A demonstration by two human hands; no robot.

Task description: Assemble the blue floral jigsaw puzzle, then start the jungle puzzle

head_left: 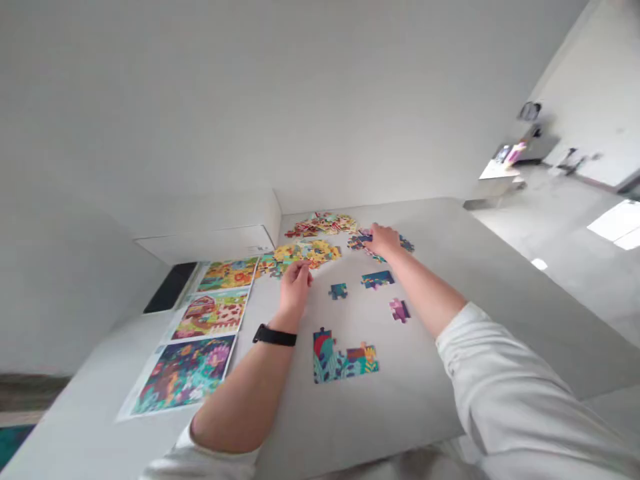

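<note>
- Tabletop (500,287), pale and flat, runs from the upright surface at its far side to a long edge on the right; its broad right half offers the most room for moving, while that edge drops to the floor.
- White box (225,241) bounds the far left.
- Three printed pictures, the near one (185,372) in dark garden colours, line the left, limiting sideways room there.
- Jigsaw heaps lie at the far middle: red (320,225) farthest, yellow (305,251) nearer, dark blue-purple (357,241) to the right. Loose pieces should be light, stiff and slide easily; their knobs look the likeliest part to bend.
- Joined corner section (345,363), near middle, would probably flex or split at its seams if lifted by one end; better slid with flat support.
- Left hand (296,283), beside the yellow heap, has fingers curled inward; whether it pinches anything, I cannot tell.
- Right hand (384,240) reaches onto the blue-purple heap; its fingertips are hidden, so its grip cannot be told.
- Joined blue strip (379,279), pink-purple piece (399,310) and teal piece (339,291) lie apart, best taken by straight sides.
</note>
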